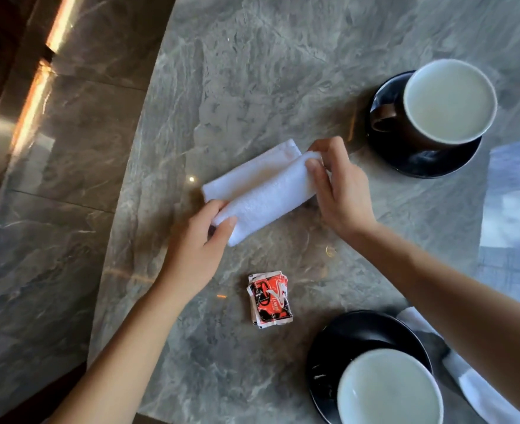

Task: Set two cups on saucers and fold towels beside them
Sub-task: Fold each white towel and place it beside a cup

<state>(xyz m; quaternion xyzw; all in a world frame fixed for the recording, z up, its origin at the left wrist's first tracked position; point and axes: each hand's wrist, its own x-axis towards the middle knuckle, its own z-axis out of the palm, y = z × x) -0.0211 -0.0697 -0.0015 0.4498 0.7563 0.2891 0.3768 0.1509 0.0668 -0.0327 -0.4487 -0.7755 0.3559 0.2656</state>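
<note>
Both hands, left hand (196,246) and right hand (335,185), pinch white towel (261,191) ends; sachets (270,298) near; second towel (479,390), seemingly, under right forearm.

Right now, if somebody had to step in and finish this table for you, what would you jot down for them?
Left hand pinches the near-left end of the white towel; right hand pinches its far-right end, mid-fold on the marble table.
Done: far cup sits on its saucer; near cup sits on its saucer.
A second white cloth lies right of the near saucer, partly hidden by the arm.
Red sachets lie mid-table.
Left: finish this fold, place it by the far cup.
</note>
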